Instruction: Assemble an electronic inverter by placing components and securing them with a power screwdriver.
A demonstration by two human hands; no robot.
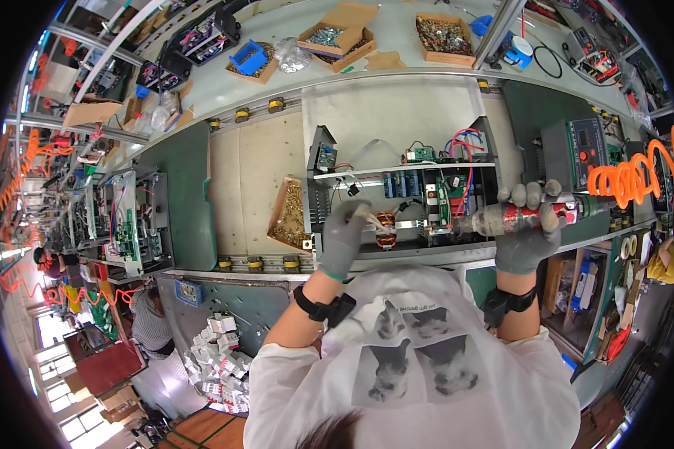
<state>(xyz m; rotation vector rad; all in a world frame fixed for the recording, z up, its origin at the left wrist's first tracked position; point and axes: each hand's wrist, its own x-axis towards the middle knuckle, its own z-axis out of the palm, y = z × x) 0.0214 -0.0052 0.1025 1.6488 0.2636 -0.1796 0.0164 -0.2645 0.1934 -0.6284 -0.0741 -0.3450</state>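
An open metal chassis (412, 171) full of electronics lies before me on the work line. Inside it are a copper-wound coil (385, 230), blue capacitors (402, 184) and a green circuit board (457, 196). My right hand (529, 243), in a grey glove, is wrapped around a red power screwdriver (518, 218). The tool lies nearly level, its grey nose pointing left over the chassis's right part. Beside the coil, my gloved left hand (342, 241) has its fingers pinched together at the chassis's near left side. What they hold, if anything, is too small to make out.
A cardboard box of brass-coloured screws (287, 217) sits left of the chassis. An orange coiled hose (636, 173) hangs at right, by another unit (583, 150). More hardware boxes (445, 39) line the far bench. At lower left, white parts (221, 359) are heaped; a person (151, 320) is beyond.
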